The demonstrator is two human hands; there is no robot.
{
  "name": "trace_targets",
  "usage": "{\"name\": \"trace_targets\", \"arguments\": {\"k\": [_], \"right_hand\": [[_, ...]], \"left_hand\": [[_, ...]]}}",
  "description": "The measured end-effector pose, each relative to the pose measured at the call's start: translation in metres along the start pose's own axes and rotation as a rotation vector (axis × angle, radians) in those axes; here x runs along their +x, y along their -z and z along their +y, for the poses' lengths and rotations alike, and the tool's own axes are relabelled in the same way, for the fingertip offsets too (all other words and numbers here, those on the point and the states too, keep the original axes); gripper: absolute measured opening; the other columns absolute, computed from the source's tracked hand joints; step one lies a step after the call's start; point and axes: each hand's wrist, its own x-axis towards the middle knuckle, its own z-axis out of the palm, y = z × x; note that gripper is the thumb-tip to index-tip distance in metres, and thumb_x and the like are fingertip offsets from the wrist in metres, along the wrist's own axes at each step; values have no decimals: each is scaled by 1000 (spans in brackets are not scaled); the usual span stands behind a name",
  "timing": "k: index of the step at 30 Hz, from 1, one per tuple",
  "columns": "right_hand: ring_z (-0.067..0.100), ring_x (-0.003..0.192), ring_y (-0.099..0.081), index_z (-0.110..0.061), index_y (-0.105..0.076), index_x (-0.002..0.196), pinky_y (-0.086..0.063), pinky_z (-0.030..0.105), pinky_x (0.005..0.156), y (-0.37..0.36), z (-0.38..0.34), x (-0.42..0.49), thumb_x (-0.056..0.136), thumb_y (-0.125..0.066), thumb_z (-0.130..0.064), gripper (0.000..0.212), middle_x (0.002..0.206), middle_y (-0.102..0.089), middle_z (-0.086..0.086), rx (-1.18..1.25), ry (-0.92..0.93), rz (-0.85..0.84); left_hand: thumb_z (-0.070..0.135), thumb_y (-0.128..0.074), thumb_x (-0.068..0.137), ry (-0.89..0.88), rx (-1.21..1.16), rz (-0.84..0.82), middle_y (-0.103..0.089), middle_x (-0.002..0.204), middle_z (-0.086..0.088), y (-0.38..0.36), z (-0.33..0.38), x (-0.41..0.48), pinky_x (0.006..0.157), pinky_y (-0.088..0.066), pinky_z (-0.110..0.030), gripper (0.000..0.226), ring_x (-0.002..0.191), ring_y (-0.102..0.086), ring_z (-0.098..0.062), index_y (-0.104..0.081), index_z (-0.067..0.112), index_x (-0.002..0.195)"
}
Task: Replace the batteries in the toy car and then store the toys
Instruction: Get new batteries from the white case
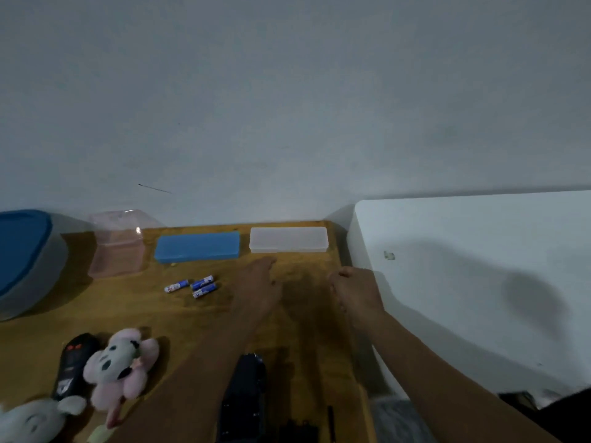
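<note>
One worktop [96, 311]: brown wood, up against the wall.
Tub [25, 260]: far left, blue lid on.
Pink box [118, 251]: at the back, beside the tub.
Blue case [198, 246]: at the back, lid closed.
Clear case [287, 239]: just right of the blue case.
Car [244, 394]: dark, at the near edge, partly under the left arm.
Left hands [259, 282]: fingers wide and flat, near the clear case.
Right hands [355, 289]: curled in a fist, nothing shows in it.
Batteries [192, 285]: three, loose, in front of the blue case.
</note>
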Motion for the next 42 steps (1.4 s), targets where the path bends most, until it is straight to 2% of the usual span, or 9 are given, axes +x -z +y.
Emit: {"name": "trace_targets", "arguments": {"k": [2, 4, 6, 11, 17, 21, 28, 36, 42], "right_hand": [[13, 73, -59, -16, -67, 90, -45, 20, 67, -1, -12, 10, 95, -54, -26, 17, 83, -64, -2, -79, 55, 35], [6, 73, -53, -14, -65, 99, -39, 13, 61, -4, -20, 23, 94, -57, -26, 15, 87, -59, -5, -80, 94, 26], [6, 83, -52, -14, -63, 107, -40, 10, 67, -10, -25, 38, 93, -60, -24, 18, 95, -56, -7, -81, 110, -5], [25, 104, -64, -10, -65, 106, -53, 35, 91, -40, -19, 85, 84, -70, -15, 22, 109, -69, 9, 42, 15, 50], [25, 99, -66, -9, -68, 103, -55, 39, 90, -53, -15, 107, 83, -72, -19, 23, 107, -71, 9, 11, 28, 143], [25, 99, -66, -9, -67, 102, -52, 33, 87, -57, -12, 110, 84, -71, -23, 22, 108, -70, 8, -26, 58, 197], [27, 98, -67, -11, -66, 106, -53, 35, 87, -59, -7, 114, 84, -70, -30, 29, 111, -70, 8, -86, 86, 205], [26, 100, -67, -14, -66, 106, -53, 34, 87, -60, 0, 117, 83, -71, -34, 30, 112, -70, 6, -125, 124, 211], [21, 99, -67, -16, -66, 104, -52, 24, 82, -56, 4, 119, 85, -69, -30, 24, 111, -70, 2, -136, 178, 174]], "left_hand": [[22, -60, 91, -55, 79, -6, -49, 144, -1, -3, 2, 20, 111, -34, -34, 52, 130, -45, -20, -43, 22, 141], [20, -58, 94, -117, 136, -19, -41, 149, -1, -5, 4, 40, 110, -34, -32, 54, 134, -41, -19, -38, 22, 144], [15, -58, 93, -153, 162, -47, -36, 153, -3, -8, 5, 61, 112, -33, -33, 59, 137, -37, -20, -34, 20, 147], [12, -59, 91, -269, 329, -108, -33, 153, -8, -15, 6, 108, 114, -28, -38, 62, 139, -31, -26, -31, 13, 147], [11, -60, 89, -394, 617, -173, -41, 139, -13, -21, 14, 133, 96, -48, -43, 55, 127, -39, -31, -37, 11, 139], [4, -58, 89, -424, 794, -177, -44, 136, -24, -30, 23, 134, 99, -47, -46, 56, 123, -46, -38, -34, -1, 139], [0, -59, 89, -449, 917, -170, -30, 144, -40, -46, 27, 135, 108, -36, -54, 65, 131, -36, -54, -23, -12, 142], [-1, -58, 89, -500, 958, -192, -34, 142, -38, -39, 28, 136, 108, -38, -51, 63, 128, -41, -51, -24, -12, 142], [8, -57, 89, -542, 809, -242, -54, 129, -20, -16, 21, 143, 92, -49, -39, 52, 114, -55, -32, -40, -1, 136]]}}
